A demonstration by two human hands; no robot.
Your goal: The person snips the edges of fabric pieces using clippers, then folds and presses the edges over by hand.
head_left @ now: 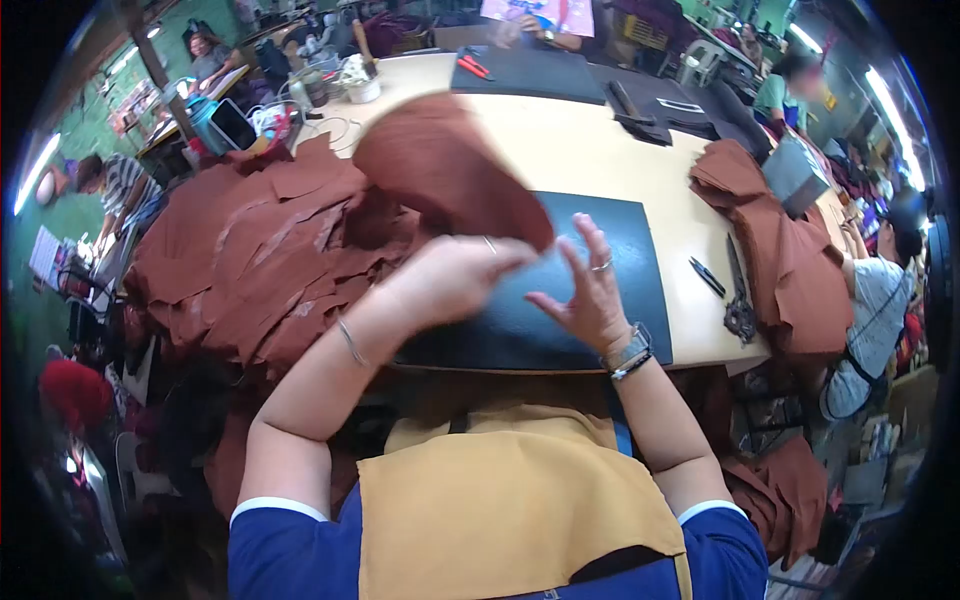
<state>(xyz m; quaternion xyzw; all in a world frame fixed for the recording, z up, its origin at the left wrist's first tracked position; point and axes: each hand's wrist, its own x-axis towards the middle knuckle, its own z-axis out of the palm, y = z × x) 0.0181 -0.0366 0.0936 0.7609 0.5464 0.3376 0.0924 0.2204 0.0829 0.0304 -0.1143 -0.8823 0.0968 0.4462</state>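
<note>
Tan apron, white-edged blue sleeves

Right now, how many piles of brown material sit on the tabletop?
2: a loose heap at the left and a stack at the right. The raised piece in the left hand isn't counted, and may hide more behind it.

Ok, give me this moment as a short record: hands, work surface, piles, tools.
Left hand: holding a brown piece, raised and motion-blurred
Right hand: open, fingers spread, seemingly holding nothing
Work surface: black mat on the pale table
Left pile: loose brown heap
Right pile: neater brown stack
Tools: dark scissors and small black tool, between mat and stack
</note>
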